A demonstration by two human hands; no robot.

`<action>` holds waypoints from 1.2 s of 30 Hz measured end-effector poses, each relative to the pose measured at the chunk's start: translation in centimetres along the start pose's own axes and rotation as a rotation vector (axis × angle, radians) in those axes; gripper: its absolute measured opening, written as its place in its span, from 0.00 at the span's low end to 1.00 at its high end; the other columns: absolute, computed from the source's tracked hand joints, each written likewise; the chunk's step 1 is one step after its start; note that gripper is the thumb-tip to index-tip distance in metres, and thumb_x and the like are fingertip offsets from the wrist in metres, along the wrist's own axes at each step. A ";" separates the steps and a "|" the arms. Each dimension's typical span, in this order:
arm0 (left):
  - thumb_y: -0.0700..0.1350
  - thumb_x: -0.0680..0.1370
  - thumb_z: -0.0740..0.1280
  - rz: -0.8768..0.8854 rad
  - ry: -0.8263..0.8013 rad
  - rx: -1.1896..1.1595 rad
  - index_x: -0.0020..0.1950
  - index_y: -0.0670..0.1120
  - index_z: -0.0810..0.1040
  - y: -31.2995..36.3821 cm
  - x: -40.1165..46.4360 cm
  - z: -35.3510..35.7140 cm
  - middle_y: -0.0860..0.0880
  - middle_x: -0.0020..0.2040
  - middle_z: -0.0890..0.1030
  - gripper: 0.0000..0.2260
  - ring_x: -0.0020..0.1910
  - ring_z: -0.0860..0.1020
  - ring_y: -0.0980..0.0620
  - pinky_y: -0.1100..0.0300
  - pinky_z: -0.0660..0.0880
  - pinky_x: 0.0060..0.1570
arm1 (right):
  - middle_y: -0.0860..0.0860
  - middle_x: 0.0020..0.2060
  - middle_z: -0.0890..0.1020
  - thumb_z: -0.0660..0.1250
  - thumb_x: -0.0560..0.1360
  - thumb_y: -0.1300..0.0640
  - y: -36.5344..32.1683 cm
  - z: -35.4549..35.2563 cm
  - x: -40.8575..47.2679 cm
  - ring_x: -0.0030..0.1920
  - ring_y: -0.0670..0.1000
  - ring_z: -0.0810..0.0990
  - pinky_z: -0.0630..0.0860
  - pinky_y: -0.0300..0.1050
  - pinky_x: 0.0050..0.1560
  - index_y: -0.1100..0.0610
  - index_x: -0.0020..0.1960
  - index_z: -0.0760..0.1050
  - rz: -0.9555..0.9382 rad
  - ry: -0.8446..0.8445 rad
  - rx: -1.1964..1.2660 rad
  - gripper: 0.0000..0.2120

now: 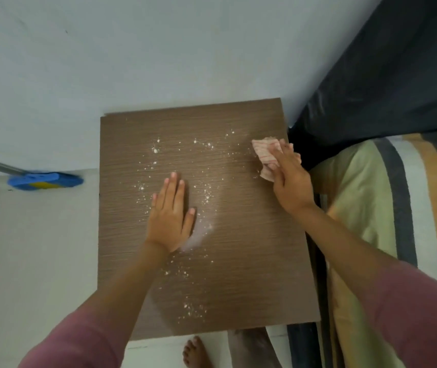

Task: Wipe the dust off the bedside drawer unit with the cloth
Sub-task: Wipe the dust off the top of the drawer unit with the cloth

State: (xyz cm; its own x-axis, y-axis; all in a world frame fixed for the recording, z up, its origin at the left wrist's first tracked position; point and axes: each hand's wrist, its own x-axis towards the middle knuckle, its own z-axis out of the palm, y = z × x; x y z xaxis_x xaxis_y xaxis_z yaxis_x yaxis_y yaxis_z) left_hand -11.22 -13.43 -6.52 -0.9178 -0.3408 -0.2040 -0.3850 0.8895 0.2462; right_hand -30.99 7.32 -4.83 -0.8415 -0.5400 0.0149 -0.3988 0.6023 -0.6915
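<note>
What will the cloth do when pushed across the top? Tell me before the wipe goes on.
The cloth looks thin and floppy: it is crumpled under the right hand, so it will probably bunch rather than slide flat. It likely weighs very little. The dust looks loose and powdery, so it may smear or scatter.

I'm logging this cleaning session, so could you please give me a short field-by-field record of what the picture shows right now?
surface: brown wood-grain top of the drawer unit
dust: white specks scattered over the middle, a smeared patch by the left hand
left hand: flat on the top, palm down, empty
right hand: gripping the cloth near the right edge
cloth: pale with red stripes, bunched
bed: striped cover, right of the unit
mop head: blue and yellow, left of the unit
progress: most dust not yet wiped
</note>
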 end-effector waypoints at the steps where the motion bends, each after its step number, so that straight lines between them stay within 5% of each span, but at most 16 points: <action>1: 0.53 0.80 0.52 0.001 -0.011 0.005 0.75 0.40 0.51 -0.5 0.9 -0.1 0.43 0.77 0.48 0.28 0.75 0.47 0.44 0.41 0.46 0.68 | 0.57 0.72 0.65 0.57 0.79 0.56 0.2 -0.1 1.9 0.74 0.58 0.60 0.61 0.48 0.71 0.57 0.70 0.67 -0.007 -0.006 -0.005 0.20; 10: 0.54 0.79 0.51 0.019 -0.032 0.001 0.75 0.42 0.53 -1.8 2.7 0.5 0.45 0.77 0.51 0.28 0.75 0.48 0.48 0.47 0.48 0.71 | 0.57 0.74 0.61 0.56 0.80 0.58 1.7 2.0 11.7 0.76 0.58 0.53 0.51 0.57 0.75 0.54 0.72 0.64 -0.065 -0.196 -0.134 0.20; 18: 0.53 0.78 0.55 0.028 -0.034 -0.005 0.74 0.41 0.56 -2.2 2.9 0.6 0.45 0.76 0.53 0.28 0.75 0.51 0.47 0.46 0.50 0.71 | 0.50 0.77 0.52 0.51 0.78 0.42 1.4 3.8 12.1 0.76 0.57 0.45 0.42 0.58 0.72 0.39 0.72 0.59 -0.142 -0.262 -0.435 0.23; 29: 0.54 0.78 0.53 0.036 0.000 -0.031 0.74 0.42 0.57 -2.0 3.0 0.5 0.44 0.76 0.54 0.28 0.75 0.51 0.47 0.46 0.51 0.70 | 0.47 0.76 0.56 0.57 0.78 0.44 1.4 4.2 7.0 0.77 0.54 0.47 0.47 0.57 0.71 0.39 0.70 0.65 -0.166 -0.239 -0.332 0.20; 36: 0.53 0.78 0.54 0.046 0.031 -0.003 0.74 0.41 0.57 -1.9 2.8 0.8 0.43 0.76 0.54 0.28 0.75 0.53 0.44 0.46 0.49 0.70 | 0.45 0.75 0.57 0.52 0.75 0.39 1.0 4.1 1.8 0.76 0.51 0.48 0.51 0.58 0.72 0.39 0.69 0.66 -0.124 -0.218 -0.262 0.23</action>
State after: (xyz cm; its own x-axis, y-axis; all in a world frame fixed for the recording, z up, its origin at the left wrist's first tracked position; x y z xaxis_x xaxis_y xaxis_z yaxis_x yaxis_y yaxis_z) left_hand -12.95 -15.86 -8.27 -0.9372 -0.3087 -0.1624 -0.3423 0.9036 0.2576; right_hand -31.38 4.56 -8.44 -0.6948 -0.7140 -0.0865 -0.5966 0.6393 -0.4851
